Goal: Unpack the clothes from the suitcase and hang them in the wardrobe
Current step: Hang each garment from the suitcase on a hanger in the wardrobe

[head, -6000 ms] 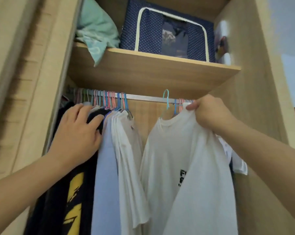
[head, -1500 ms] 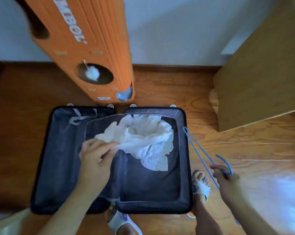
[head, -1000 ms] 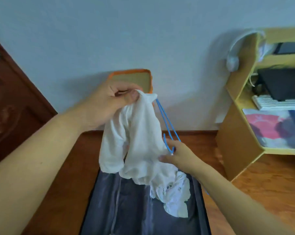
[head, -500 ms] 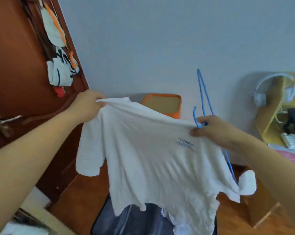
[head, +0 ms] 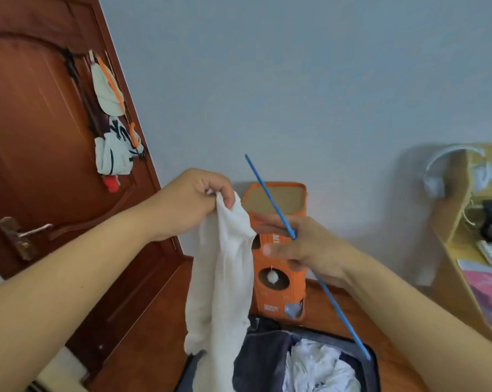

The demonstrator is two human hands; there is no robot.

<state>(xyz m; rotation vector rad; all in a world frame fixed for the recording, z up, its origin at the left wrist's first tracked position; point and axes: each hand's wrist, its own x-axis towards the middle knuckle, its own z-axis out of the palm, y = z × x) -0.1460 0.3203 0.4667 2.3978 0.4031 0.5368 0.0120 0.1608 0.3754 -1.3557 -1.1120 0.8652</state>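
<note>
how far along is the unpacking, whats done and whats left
Done: one white shirt is out of the suitcase. In hand: the left hand grips it bunched while the right hand holds a blue hanger, not yet inside it. Left: hang it, then the white clothes in the case.

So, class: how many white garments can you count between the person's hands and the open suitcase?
2: one white T-shirt hanging from the left hand, one crumpled in the suitcase. More may lie hidden underneath.
</note>
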